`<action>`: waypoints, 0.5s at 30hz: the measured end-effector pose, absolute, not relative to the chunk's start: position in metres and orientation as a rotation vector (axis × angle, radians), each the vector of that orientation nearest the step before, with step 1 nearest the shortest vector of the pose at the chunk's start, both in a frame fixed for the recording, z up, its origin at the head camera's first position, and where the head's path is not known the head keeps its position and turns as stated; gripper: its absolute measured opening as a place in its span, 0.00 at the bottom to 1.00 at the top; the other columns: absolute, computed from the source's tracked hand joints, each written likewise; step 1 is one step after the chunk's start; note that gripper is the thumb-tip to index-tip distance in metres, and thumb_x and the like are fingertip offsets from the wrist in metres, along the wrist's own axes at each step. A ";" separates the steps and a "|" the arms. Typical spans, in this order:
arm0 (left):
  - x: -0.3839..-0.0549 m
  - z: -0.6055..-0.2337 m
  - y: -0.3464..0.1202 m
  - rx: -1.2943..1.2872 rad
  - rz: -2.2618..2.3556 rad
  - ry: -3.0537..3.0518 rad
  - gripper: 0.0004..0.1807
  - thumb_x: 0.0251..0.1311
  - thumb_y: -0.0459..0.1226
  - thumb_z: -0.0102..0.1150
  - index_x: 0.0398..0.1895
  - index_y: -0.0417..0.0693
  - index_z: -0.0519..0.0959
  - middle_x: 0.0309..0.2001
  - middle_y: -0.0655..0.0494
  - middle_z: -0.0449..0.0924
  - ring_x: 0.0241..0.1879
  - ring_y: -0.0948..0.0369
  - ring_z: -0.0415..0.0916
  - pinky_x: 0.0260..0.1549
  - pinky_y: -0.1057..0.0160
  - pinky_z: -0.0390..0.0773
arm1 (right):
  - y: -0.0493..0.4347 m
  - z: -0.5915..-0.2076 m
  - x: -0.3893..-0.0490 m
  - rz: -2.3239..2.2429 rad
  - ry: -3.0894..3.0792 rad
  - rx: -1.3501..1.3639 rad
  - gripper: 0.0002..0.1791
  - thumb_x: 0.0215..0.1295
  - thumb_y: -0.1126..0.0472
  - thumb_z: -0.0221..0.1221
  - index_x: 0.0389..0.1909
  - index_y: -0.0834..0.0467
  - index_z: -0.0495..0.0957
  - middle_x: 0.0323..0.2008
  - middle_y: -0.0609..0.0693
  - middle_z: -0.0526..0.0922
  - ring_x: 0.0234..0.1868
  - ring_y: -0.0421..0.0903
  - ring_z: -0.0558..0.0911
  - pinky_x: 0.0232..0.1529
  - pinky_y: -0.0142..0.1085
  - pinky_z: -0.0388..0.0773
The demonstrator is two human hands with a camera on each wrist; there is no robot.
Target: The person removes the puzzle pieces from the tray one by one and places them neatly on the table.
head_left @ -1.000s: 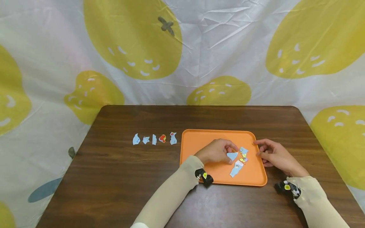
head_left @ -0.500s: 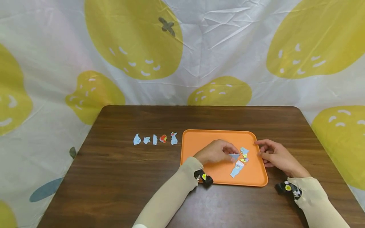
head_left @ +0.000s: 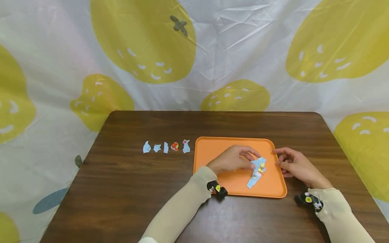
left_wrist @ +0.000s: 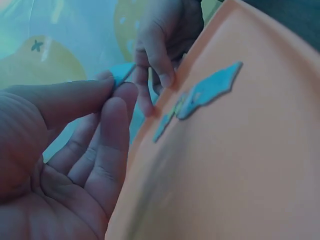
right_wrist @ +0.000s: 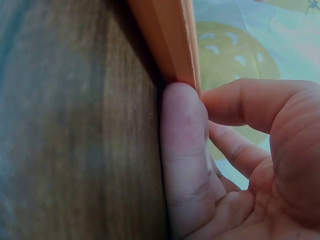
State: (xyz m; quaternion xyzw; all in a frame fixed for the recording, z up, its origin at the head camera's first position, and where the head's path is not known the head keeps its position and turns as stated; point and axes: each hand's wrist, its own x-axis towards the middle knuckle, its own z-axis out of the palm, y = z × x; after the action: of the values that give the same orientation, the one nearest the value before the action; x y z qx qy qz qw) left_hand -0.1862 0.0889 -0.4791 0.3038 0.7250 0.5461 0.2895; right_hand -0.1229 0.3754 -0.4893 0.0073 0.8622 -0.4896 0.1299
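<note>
With twelve o'clock at the far side of the table, we see a white cloth (head_left: 212, 60) printed with big yellow fruit hanging beyond twelve. Below it spreads the dark brown wooden table (head_left: 121, 185). The orange tray (head_left: 215, 143) lies flat on it, from the middle toward three o'clock. Pale sleeves (head_left: 179, 206) reach in from about seven and five.

Over the tray we find the left hand (head_left: 234, 159), its thumb and forefinger pinched together on a piece. The right hand (head_left: 296, 168) is at the tray's three o'clock side, fingers bent and fingertips touching the rim; whether they clamp it, we cannot tell. Each wrist bears a small black device (head_left: 217, 188).

Inside the tray, toward four o'clock, we see a long light-blue piece (head_left: 254, 179), and just past it, nearer three, a blue-and-yellow printed piece (head_left: 262, 166). The pinched light-blue piece (left_wrist: 121, 72) is beside that printed one in the head view; whether they touch, we cannot make out. Outside the tray, between its nine and ten, we count a row of five small pieces (head_left: 165, 147), mostly light blue, one largely red.
</note>
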 end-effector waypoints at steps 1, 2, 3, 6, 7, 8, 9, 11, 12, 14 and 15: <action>-0.185 -0.477 0.090 0.791 1.470 1.925 0.20 0.62 0.34 0.75 0.57 0.56 0.86 0.44 0.63 0.87 0.43 0.67 0.86 0.42 0.67 0.86 | 0.375 -0.489 -0.123 -1.421 2.504 0.029 0.30 0.75 0.64 0.62 0.75 0.63 0.67 0.46 0.62 0.75 0.32 0.44 0.82 0.35 0.41 0.90; -0.185 -0.476 0.090 0.767 1.491 1.900 0.20 0.62 0.33 0.75 0.58 0.56 0.86 0.43 0.62 0.87 0.41 0.66 0.87 0.42 0.66 0.87 | 0.376 -0.489 -0.123 -1.416 2.505 0.028 0.30 0.75 0.64 0.62 0.75 0.63 0.67 0.46 0.62 0.75 0.33 0.44 0.82 0.35 0.41 0.90; -0.184 -0.474 0.091 0.744 1.510 1.876 0.20 0.63 0.33 0.74 0.58 0.55 0.86 0.43 0.60 0.87 0.40 0.64 0.88 0.41 0.64 0.88 | 0.376 -0.489 -0.123 -1.416 2.502 0.028 0.30 0.75 0.64 0.62 0.75 0.64 0.67 0.46 0.62 0.75 0.33 0.44 0.82 0.35 0.41 0.90; -0.182 -0.470 0.090 0.690 1.565 1.796 0.20 0.64 0.30 0.73 0.58 0.53 0.85 0.42 0.52 0.86 0.40 0.53 0.91 0.42 0.59 0.90 | 0.375 -0.489 -0.123 -1.417 2.492 0.025 0.30 0.76 0.64 0.62 0.75 0.64 0.67 0.46 0.63 0.75 0.33 0.44 0.83 0.35 0.41 0.90; -0.181 -0.469 0.089 0.681 1.582 1.775 0.20 0.64 0.29 0.72 0.58 0.53 0.85 0.42 0.50 0.85 0.41 0.49 0.91 0.43 0.58 0.90 | 0.375 -0.489 -0.123 -1.415 2.493 0.025 0.30 0.76 0.64 0.62 0.75 0.64 0.67 0.46 0.63 0.74 0.33 0.44 0.83 0.35 0.41 0.90; -0.181 -0.468 0.088 0.673 1.599 1.752 0.20 0.64 0.29 0.72 0.58 0.52 0.85 0.42 0.49 0.85 0.42 0.44 0.91 0.43 0.56 0.90 | 0.375 -0.489 -0.123 -1.415 2.493 0.023 0.30 0.76 0.64 0.62 0.75 0.64 0.67 0.46 0.63 0.74 0.33 0.44 0.83 0.35 0.41 0.90; -0.180 -0.468 0.087 0.675 1.609 1.743 0.21 0.64 0.28 0.72 0.58 0.52 0.85 0.42 0.49 0.85 0.43 0.41 0.90 0.44 0.55 0.90 | 0.375 -0.488 -0.123 -1.414 2.494 0.022 0.30 0.76 0.64 0.62 0.75 0.63 0.67 0.46 0.63 0.74 0.33 0.44 0.83 0.35 0.41 0.90; -0.180 -0.466 0.084 0.676 1.631 1.719 0.21 0.63 0.28 0.72 0.59 0.51 0.85 0.41 0.47 0.84 0.46 0.36 0.88 0.45 0.52 0.90 | 0.375 -0.488 -0.123 -1.407 2.503 0.021 0.30 0.76 0.64 0.62 0.75 0.63 0.67 0.46 0.63 0.74 0.33 0.44 0.82 0.35 0.41 0.90; -0.180 -0.465 0.082 0.677 1.640 1.710 0.21 0.63 0.28 0.72 0.59 0.50 0.85 0.41 0.47 0.84 0.46 0.35 0.88 0.45 0.51 0.90 | 0.375 -0.488 -0.123 -1.404 2.507 0.023 0.30 0.76 0.64 0.62 0.75 0.63 0.67 0.46 0.63 0.74 0.33 0.44 0.82 0.35 0.41 0.90; -0.180 -0.464 0.078 0.678 1.654 1.704 0.21 0.63 0.28 0.72 0.58 0.50 0.85 0.41 0.47 0.84 0.47 0.34 0.87 0.46 0.50 0.90 | 0.375 -0.488 -0.123 -1.398 2.511 0.027 0.30 0.75 0.64 0.62 0.75 0.63 0.67 0.47 0.62 0.74 0.33 0.44 0.82 0.35 0.41 0.90; -0.181 -0.463 0.076 0.676 1.659 1.699 0.21 0.63 0.28 0.72 0.58 0.51 0.85 0.41 0.47 0.83 0.47 0.33 0.87 0.47 0.49 0.89 | 0.375 -0.488 -0.124 -1.395 2.511 0.029 0.30 0.75 0.64 0.62 0.75 0.63 0.67 0.47 0.62 0.74 0.33 0.44 0.82 0.35 0.40 0.90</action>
State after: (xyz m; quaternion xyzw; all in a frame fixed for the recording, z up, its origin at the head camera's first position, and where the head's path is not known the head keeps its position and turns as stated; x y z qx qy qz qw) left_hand -0.1805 0.0764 -0.4633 0.2584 0.6497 0.6342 0.3300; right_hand -0.1236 0.3749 -0.4881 0.0101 0.8663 -0.4811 0.1341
